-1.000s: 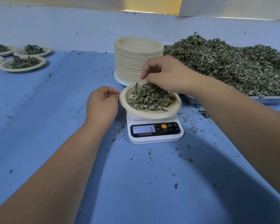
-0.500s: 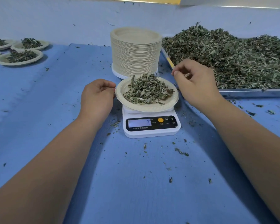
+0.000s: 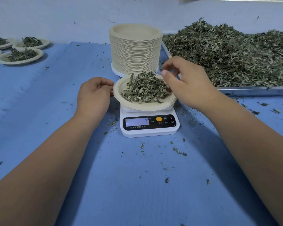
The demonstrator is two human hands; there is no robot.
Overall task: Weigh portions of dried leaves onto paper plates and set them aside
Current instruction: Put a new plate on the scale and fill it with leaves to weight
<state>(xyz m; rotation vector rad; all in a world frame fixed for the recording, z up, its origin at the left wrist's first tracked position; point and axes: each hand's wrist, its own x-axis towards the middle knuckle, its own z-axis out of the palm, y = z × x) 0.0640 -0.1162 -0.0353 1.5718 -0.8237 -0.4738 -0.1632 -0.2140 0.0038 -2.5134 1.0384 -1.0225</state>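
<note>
A paper plate (image 3: 142, 107) heaped with dried leaves (image 3: 142, 88) sits on a white kitchen scale (image 3: 149, 132) whose display shows 7. My left hand (image 3: 93, 95) is at the plate's left rim, its curled fingers and thumb pinching the edge. My right hand (image 3: 186, 84) hovers over the plate's right side, thumb out and fingers loosely curled; I see nothing held between them. It hides the plate's right rim.
A tall stack of empty paper plates (image 3: 135, 51) stands just behind the scale. A metal tray (image 3: 252, 91) piled with loose dried leaves (image 3: 235, 57) fills the right. Several filled plates (image 3: 21, 56) sit at far left. Leaf crumbs dot the blue cloth.
My right hand went from the plate to the tray's edge, then came back over the plate's right side. The scale reading rose from 6 to 7. My left hand stayed at the rim.
</note>
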